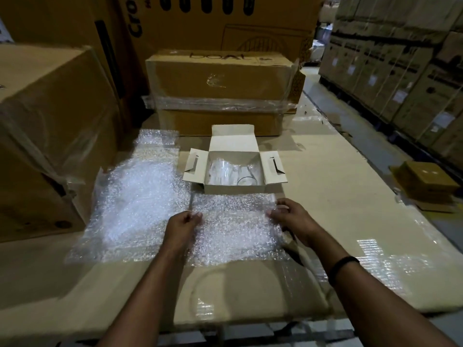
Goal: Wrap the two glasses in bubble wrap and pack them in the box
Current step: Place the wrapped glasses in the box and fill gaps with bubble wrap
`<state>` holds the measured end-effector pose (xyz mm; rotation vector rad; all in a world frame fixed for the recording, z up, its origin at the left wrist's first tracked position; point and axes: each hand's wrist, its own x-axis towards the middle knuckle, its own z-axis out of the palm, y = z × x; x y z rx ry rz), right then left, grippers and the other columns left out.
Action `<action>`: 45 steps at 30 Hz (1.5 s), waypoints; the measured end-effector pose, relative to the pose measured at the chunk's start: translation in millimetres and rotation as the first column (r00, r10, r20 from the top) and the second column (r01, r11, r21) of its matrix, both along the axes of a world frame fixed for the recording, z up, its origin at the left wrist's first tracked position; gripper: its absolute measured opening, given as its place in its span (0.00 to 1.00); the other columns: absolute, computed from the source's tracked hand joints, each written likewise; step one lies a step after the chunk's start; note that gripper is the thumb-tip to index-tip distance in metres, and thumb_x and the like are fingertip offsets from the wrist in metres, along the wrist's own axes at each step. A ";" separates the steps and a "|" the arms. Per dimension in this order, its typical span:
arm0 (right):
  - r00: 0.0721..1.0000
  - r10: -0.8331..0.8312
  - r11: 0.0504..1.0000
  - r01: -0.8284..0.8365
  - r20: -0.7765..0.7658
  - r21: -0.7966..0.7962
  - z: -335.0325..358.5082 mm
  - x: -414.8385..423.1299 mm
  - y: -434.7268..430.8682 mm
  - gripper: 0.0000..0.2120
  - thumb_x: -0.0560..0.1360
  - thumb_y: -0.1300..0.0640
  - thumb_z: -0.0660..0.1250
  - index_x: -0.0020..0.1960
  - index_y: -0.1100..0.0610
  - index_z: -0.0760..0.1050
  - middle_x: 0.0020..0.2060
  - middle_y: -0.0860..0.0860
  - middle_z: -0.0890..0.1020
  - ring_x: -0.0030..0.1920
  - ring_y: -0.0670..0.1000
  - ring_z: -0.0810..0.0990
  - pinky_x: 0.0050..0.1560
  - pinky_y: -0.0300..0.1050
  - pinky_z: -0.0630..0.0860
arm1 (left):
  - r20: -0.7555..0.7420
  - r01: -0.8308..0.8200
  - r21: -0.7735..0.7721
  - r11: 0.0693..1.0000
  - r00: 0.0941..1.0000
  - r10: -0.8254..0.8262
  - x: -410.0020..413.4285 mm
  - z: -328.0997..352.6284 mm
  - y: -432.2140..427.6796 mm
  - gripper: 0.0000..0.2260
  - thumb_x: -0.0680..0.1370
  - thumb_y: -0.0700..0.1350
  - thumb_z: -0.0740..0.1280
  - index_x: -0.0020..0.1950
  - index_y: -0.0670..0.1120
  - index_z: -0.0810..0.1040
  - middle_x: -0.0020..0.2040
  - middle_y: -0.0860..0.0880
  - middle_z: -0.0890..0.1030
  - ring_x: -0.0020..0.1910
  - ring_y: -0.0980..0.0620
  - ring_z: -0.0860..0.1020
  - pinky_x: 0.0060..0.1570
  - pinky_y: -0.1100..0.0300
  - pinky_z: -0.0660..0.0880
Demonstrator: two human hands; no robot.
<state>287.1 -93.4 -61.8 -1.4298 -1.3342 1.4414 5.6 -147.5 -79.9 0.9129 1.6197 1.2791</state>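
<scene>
Two glasses (pixel 231 171): bare, side by side in the open white box (pixel 234 189), mid-worktop. Bubble wrap sheet (pixel 233 229): flat, just nearside of the box; left hand (pixel 184 225) and right hand (pixel 288 217) each pinch a side edge. Risk: the glasses may knock together when lifted out (clear, likely slippery). Worktop (pixel 325 176): cardboard-covered, second wrap sheet (pixel 135 196) at left. Room: stacked cartons (pixel 220 81) behind and right

I count two bubble wrap sheets: the smaller bubble wrap sheet (pixel 233 231) and the larger bubble wrap sheet (pixel 135 196). Two hands: my left hand (pixel 184 225) and right hand (pixel 288 219). One open white box (pixel 234 189), seemingly holding two clear glasses (pixel 220 169). One black wristband (pixel 342 266).
</scene>
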 end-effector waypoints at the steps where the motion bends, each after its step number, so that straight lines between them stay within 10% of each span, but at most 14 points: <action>1: 0.999 -0.021 0.999 0.020 -0.026 -0.027 1.6 -1.6 1.1 0.15 0.75 0.53 0.71 0.55 0.61 0.74 0.40 0.53 0.80 0.33 0.47 0.75 0.32 0.42 0.68 | 0.003 0.000 0.015 1.000 1.000 0.000 0.6 0.4 -0.1 0.10 0.78 0.40 0.69 0.37 0.42 0.76 0.31 0.45 0.75 0.25 0.54 0.68 0.26 0.62 0.64; 4: 0.998 -0.067 0.997 0.067 -0.012 -0.048 4.7 -8.4 5.3 0.20 0.77 0.46 0.67 0.52 0.65 0.75 0.33 0.54 0.75 0.27 0.47 0.68 0.27 0.41 0.62 | 0.008 -0.001 0.043 0.999 1.000 0.001 6.0 3.4 -3.2 0.08 0.77 0.38 0.69 0.39 0.45 0.76 0.34 0.47 0.77 0.28 0.55 0.70 0.28 0.61 0.65; 14: 0.988 0.024 0.998 -0.033 -0.151 -0.056 -3.4 -3.3 10.7 0.26 0.67 0.81 0.68 0.61 0.64 0.73 0.49 0.57 0.82 0.44 0.53 0.83 0.42 0.45 0.81 | 0.080 0.024 0.016 1.000 0.997 -0.025 -4.8 -4.9 -4.5 0.13 0.76 0.33 0.69 0.60 0.41 0.77 0.52 0.44 0.83 0.50 0.50 0.80 0.46 0.59 0.76; 17: 0.989 0.133 0.991 -0.133 0.066 0.000 -3.3 -0.9 6.8 0.18 0.67 0.80 0.68 0.53 0.65 0.78 0.48 0.59 0.84 0.45 0.57 0.83 0.41 0.46 0.81 | 0.129 0.064 0.013 0.998 0.989 -0.065 -6.3 -2.8 -6.1 0.13 0.73 0.29 0.70 0.54 0.43 0.80 0.46 0.49 0.84 0.45 0.52 0.81 0.45 0.61 0.77; 19: 0.984 0.089 0.988 -0.107 0.153 0.110 -6.3 1.6 8.9 0.16 0.66 0.81 0.64 0.44 0.64 0.81 0.47 0.61 0.83 0.46 0.58 0.82 0.43 0.47 0.80 | 0.059 0.077 0.053 0.996 0.995 -0.080 -5.2 2.9 -8.5 0.11 0.72 0.26 0.67 0.41 0.41 0.80 0.34 0.52 0.83 0.33 0.56 0.79 0.33 0.67 0.74; 22: 0.964 0.103 0.958 -0.162 0.244 0.237 -8.8 4.6 12.4 0.27 0.60 0.82 0.51 0.33 0.57 0.80 0.51 0.56 0.82 0.53 0.55 0.81 0.45 0.51 0.78 | -0.131 0.119 0.139 0.983 0.986 -0.101 -11.8 -3.3 -7.0 0.18 0.67 0.19 0.59 0.36 0.40 0.80 0.44 0.45 0.83 0.45 0.49 0.80 0.39 0.67 0.75; 25: 0.863 0.232 0.908 -0.358 0.450 0.218 -7.9 10.6 12.4 0.28 0.62 0.80 0.51 0.36 0.54 0.82 0.60 0.54 0.79 0.62 0.52 0.76 0.49 0.26 0.72 | -0.395 0.216 0.143 0.966 0.907 -0.144 -23.5 -11.3 -6.6 0.22 0.71 0.22 0.60 0.36 0.48 0.81 0.51 0.48 0.81 0.53 0.52 0.79 0.48 0.68 0.72; 30: 0.658 0.352 0.824 -0.555 0.665 0.114 -10.7 19.7 5.6 0.30 0.64 0.77 0.51 0.49 0.55 0.85 0.68 0.52 0.74 0.69 0.49 0.71 0.57 0.20 0.62 | -0.508 0.227 0.211 0.951 0.856 -0.091 -25.9 -12.1 -10.1 0.14 0.72 0.33 0.61 0.41 0.50 0.81 0.51 0.52 0.81 0.53 0.50 0.79 0.52 0.62 0.74; 35: 0.895 0.134 0.906 -0.285 0.425 0.314 5.9 11.2 -6.3 0.21 0.68 0.62 0.57 0.57 0.55 0.80 0.63 0.50 0.79 0.65 0.50 0.75 0.65 0.37 0.69 | -0.714 0.437 0.305 0.846 0.693 -0.100 -4.2 -6.0 -7.3 0.17 0.73 0.40 0.59 0.58 0.45 0.81 0.58 0.50 0.81 0.61 0.51 0.76 0.62 0.58 0.69; 37: 0.803 0.169 0.833 -0.427 0.571 0.353 3.4 -4.1 -14.5 0.24 0.73 0.53 0.58 0.68 0.56 0.74 0.68 0.51 0.75 0.69 0.51 0.71 0.69 0.37 0.62 | -0.817 0.524 0.173 0.834 0.550 -0.176 5.9 -8.2 -4.3 0.19 0.79 0.49 0.55 0.67 0.49 0.76 0.68 0.50 0.76 0.70 0.51 0.70 0.69 0.52 0.63; 41: 0.330 0.175 0.679 -0.723 0.928 0.129 -24.1 -34.8 -29.7 0.39 0.73 0.34 0.39 0.79 0.51 0.50 0.79 0.50 0.54 0.78 0.51 0.53 0.75 0.50 0.51 | -0.863 0.594 -0.233 0.770 0.239 -0.446 18.2 -19.3 -9.9 0.30 0.78 0.62 0.40 0.77 0.57 0.59 0.79 0.54 0.58 0.78 0.54 0.53 0.74 0.51 0.47; 45: 0.282 0.147 0.705 -0.703 0.948 0.100 -36.1 -32.4 -38.3 0.40 0.72 0.34 0.34 0.79 0.50 0.47 0.79 0.48 0.50 0.78 0.49 0.48 0.75 0.51 0.45 | -0.852 0.587 -0.335 0.737 0.145 -0.503 13.1 -26.0 -10.6 0.32 0.76 0.64 0.37 0.78 0.57 0.56 0.80 0.54 0.53 0.79 0.54 0.49 0.74 0.52 0.43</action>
